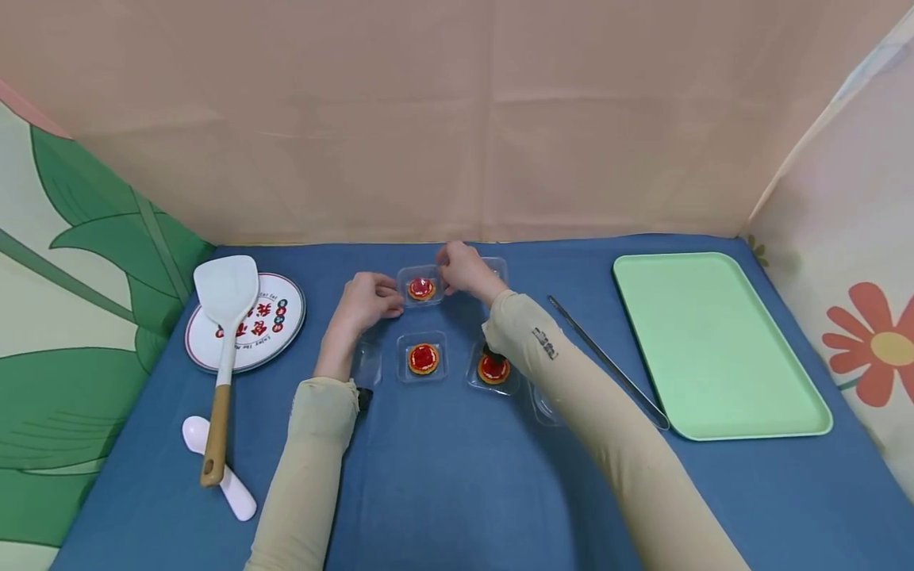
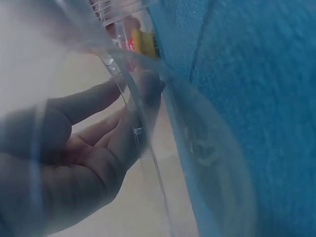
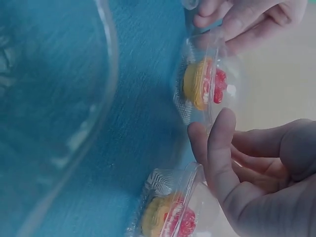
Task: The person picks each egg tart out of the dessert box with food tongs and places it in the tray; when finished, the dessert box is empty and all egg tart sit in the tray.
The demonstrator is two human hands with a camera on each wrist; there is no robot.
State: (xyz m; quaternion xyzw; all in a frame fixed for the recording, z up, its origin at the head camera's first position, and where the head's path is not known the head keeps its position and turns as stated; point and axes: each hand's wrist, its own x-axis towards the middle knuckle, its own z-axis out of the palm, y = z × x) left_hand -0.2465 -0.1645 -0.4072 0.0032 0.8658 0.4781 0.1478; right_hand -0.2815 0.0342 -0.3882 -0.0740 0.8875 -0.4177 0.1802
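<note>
The clear box (image 1: 408, 275) held between the two hands should weigh very little, even with the small tart (image 1: 421, 289) inside; its thin plastic is probably springy rather than rigid, slick under dry fingertips, and likely to crease or crack if squeezed hard. The flat rim looks the best place to take hold, with a light pinch at opposite sides, since pressure on the domed lid (image 3: 237, 74) could dent it and a tilt might let the tart slide into the wall. The left hand (image 1: 369, 303) appears to pinch the rim on the left side and the right hand (image 1: 467, 270) the right side, thumb and fingers lightly bent around it. The box sits toward the far edge of the desk (image 1: 457, 476), near the middle, just beyond a similar filled box (image 1: 437, 341). It is see-through and roughly square, with rounded corners, a ribbed base and bright glints on the dome; the tart has a yellow-brown fluted crust, a pale line around the edge and a glossy red topping.
</note>
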